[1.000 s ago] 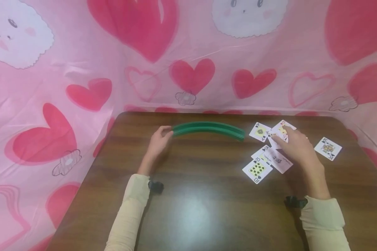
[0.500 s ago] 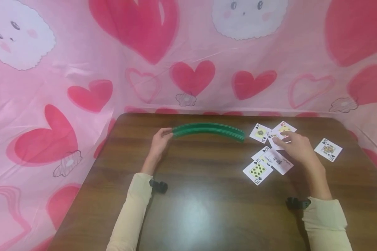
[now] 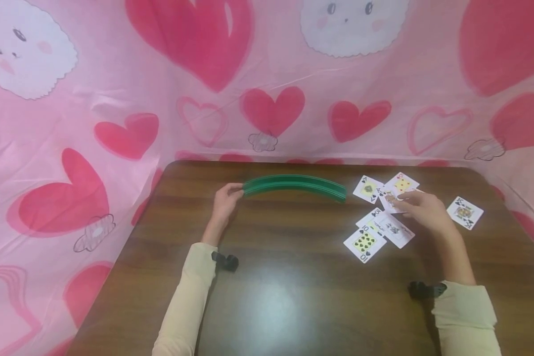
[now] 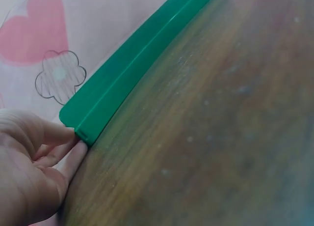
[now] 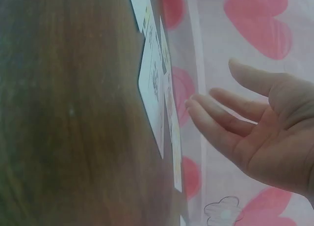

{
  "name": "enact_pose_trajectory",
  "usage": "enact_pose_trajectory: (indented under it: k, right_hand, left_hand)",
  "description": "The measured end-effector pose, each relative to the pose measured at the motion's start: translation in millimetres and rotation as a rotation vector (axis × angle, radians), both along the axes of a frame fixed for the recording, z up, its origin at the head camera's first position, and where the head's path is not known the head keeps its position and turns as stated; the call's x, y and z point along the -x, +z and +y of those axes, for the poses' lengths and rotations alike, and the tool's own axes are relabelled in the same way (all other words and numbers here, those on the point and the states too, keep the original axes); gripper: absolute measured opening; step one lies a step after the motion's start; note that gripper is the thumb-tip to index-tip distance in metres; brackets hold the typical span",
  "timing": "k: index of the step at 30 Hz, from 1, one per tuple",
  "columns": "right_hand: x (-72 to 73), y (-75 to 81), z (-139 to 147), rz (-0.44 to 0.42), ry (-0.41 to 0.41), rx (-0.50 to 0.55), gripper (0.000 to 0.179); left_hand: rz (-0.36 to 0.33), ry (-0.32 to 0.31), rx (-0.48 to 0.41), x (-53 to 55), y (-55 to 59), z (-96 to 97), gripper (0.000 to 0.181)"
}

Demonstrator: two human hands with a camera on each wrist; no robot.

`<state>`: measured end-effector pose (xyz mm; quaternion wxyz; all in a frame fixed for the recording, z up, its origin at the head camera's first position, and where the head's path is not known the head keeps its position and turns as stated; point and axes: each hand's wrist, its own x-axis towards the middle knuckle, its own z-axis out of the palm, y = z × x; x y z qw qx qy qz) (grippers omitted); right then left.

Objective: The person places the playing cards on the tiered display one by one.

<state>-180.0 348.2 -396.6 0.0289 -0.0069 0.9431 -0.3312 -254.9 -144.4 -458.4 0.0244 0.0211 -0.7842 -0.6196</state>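
Note:
A green curved card holder (image 3: 293, 182) lies near the far edge of the table, its grooves bare of cards. My left hand (image 3: 226, 203) pinches its left end; in the left wrist view the thumb and fingers (image 4: 68, 159) meet at the holder's corner. My right hand (image 3: 424, 210) hovers over the playing cards with loosely bent fingers, and the right wrist view shows the palm (image 5: 279, 132) with nothing in it. Below its fingertips overlap a face card (image 3: 390, 200) and a red-suited card (image 3: 402, 183). An ace (image 3: 368, 189) lies to their left.
Nearer the front, a joker (image 3: 395, 230) and a ten of spades (image 3: 364, 244) overlap another black card (image 3: 369, 216). A king (image 3: 465, 212) lies apart on the right. Pink heart-patterned cloth (image 3: 311, 128) rises behind the brown table (image 3: 271, 267).
My right hand has drawn back to the right and away from the face card and the red-suited card, uncovering more of them. My left hand stays at the holder's end.

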Motion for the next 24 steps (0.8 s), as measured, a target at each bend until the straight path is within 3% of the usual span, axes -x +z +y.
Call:
enact_pose_trajectory:
  k: [7, 18, 24]
  right_hand:
    - [-0.5, -6.7, 5.1, -0.039, 0.015, 0.140, 0.055]
    - [-2.3, -9.3, 5.2, -0.107, 0.130, 0.067, 0.057]
    - [-2.3, -10.6, 3.7, -0.132, 0.131, 0.021, 0.057]
  left_hand:
    - [-0.004, 0.014, -0.012, 1.8, -2.3, -0.9, 0.021]
    - [-0.004, 0.024, -0.016, 1.1, -0.4, 0.3, 0.019]
    - [-0.008, 0.025, -0.002, -0.3, -0.8, -1.0, 0.020]
